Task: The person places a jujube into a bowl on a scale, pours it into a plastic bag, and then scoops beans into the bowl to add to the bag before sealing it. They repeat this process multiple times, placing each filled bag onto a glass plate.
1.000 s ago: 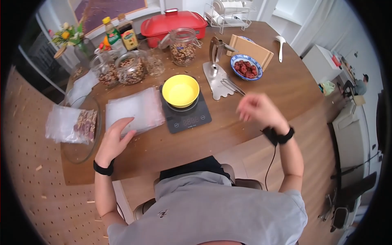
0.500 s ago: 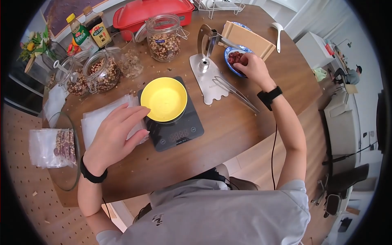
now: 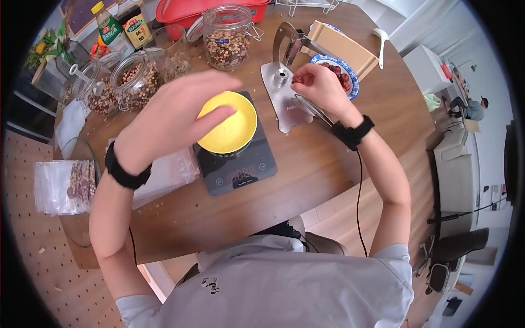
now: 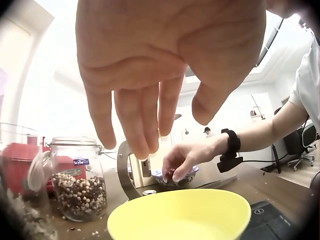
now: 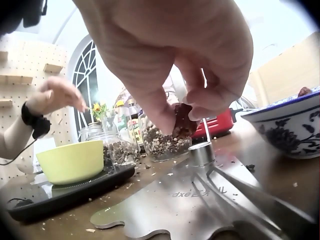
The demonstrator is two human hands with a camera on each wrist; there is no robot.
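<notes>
In the head view my right hand [image 3: 321,90] pinches a dark red dried fruit [image 5: 184,121] above the metal pitting tool's base plate [image 3: 290,113]. The fruit is just above the plate's small metal cup [image 5: 201,153] in the right wrist view. My left hand [image 3: 178,112], fingers extended and thumb apart, hovers over the left side of the yellow bowl [image 3: 240,128] and holds nothing. That bowl stands on a black scale [image 3: 238,177]. Right of the tool, a blue-and-white bowl [image 3: 355,90] holds more red fruit. Metal tweezers [image 5: 240,200] lie across the plate.
Glass jars [image 3: 227,49] of mixed grains, sauce bottles [image 3: 112,33] and a red cooker [image 3: 186,12] stand at the back. Clear bags [image 3: 164,177] lie left of the scale; a filled bag [image 3: 54,186] rests on a glass dish. A wooden board [image 3: 342,46] and white spoon [image 3: 381,46] are at right.
My right hand has moved left from the blue-and-white bowl to the metal tool, with a fruit between its fingers. My left hand has risen and moved right, over the yellow bowl.
</notes>
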